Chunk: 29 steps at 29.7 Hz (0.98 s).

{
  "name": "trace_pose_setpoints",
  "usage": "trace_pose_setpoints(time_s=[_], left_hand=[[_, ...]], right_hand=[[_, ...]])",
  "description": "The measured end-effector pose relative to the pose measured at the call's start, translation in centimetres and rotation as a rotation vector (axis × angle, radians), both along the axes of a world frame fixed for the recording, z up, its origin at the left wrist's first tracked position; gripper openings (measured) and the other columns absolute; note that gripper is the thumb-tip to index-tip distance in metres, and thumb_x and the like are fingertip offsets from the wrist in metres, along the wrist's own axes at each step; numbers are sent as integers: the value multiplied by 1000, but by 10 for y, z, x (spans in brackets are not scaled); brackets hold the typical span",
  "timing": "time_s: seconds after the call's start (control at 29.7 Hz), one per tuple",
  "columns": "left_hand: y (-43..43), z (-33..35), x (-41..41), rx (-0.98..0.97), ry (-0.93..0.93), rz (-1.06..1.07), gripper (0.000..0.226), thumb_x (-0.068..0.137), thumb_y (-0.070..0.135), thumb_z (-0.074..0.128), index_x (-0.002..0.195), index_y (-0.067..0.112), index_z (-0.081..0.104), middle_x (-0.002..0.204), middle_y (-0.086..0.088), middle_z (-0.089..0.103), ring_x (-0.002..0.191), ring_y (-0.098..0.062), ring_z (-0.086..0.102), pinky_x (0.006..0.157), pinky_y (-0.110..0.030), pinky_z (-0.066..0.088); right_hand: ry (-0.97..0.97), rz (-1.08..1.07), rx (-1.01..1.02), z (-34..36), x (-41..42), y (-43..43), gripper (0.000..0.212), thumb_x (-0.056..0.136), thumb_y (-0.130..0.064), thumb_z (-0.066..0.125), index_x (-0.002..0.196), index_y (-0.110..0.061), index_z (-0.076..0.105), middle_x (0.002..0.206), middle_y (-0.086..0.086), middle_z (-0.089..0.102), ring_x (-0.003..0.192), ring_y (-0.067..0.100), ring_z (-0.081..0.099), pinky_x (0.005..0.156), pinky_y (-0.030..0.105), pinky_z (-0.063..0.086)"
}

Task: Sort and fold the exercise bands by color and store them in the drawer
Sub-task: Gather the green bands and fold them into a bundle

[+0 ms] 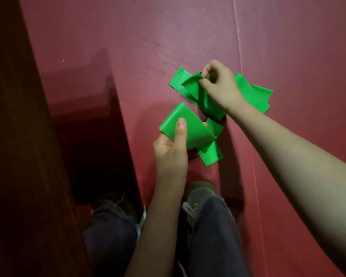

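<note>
Red ribbed floor mats (148, 37) laid seam to seam, green exercise bands (190, 126) and dark wooden furniture (12, 136) suggest a home workout room.

- Folded band (188, 128) over the mat (128, 47), left hand (171, 150) gripping its near-left corner.
- Just behind and right of the folded band, the loose band (256, 94) lies on the mat.
- Right hand (220, 84) sits on that loose band, pinching a loop.
- Nearer than the folded band: a shoe (200, 192).
- Well left of the folded band: a tall panel (12, 136).
</note>
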<state>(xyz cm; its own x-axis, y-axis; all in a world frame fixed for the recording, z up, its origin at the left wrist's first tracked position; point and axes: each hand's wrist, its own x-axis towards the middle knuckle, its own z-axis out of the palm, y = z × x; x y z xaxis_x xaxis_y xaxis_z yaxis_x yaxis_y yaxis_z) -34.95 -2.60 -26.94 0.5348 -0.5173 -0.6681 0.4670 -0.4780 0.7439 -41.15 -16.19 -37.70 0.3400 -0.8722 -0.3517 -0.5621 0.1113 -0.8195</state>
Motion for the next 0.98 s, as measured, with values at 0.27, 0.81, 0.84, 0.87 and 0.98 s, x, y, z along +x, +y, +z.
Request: trace_pose_setpoints(time_s=[0.27, 0.81, 0.84, 0.87, 0.98], left_hand=[[1, -8, 7, -31, -105, 138, 36, 94, 11, 43, 62, 19, 59, 49, 12, 63, 48, 0, 59, 52, -15, 50], [8, -16, 9, -99, 48, -20, 16, 89, -1, 47, 92, 7, 60, 84, -8, 63, 72, -12, 59, 66, -20, 50], [9, -15, 9, -107, 54, -18, 14, 87, 2, 50, 96, 4, 59, 88, -12, 63, 76, -16, 59, 67, -22, 49], [9, -15, 9, -106, 61, -24, 19, 83, 6, 52, 100, 2, 59, 92, -15, 62, 80, -20, 58, 68, -23, 49], [7, -14, 8, -123, 64, -34, 23, 75, 12, 51, 95, 3, 58, 88, -15, 60, 77, -20, 55, 64, -20, 49]], right_hand=[[-586, -59, 248, 93, -31, 52, 21, 77, 1, 49, 80, -19, 42, 54, -21, 50, 48, -7, 37, 50, 7, 30], [-461, -321, 190, 97, 4, 104, 23, 76, -6, 52, 75, -28, 46, 72, -13, 50, 64, -4, 49, 67, 15, 39], [-467, -321, 213, 99, 4, 103, 21, 75, -7, 53, 77, -27, 47, 69, -12, 50, 61, -5, 49, 63, 13, 40], [-470, -318, 234, 101, 4, 102, 19, 75, -9, 53, 78, -27, 47, 66, -12, 51, 56, -5, 50, 59, 12, 40], [-474, -320, 256, 106, 2, 99, 19, 73, -11, 55, 80, -27, 48, 53, -12, 53, 47, -5, 48, 53, 11, 38]])
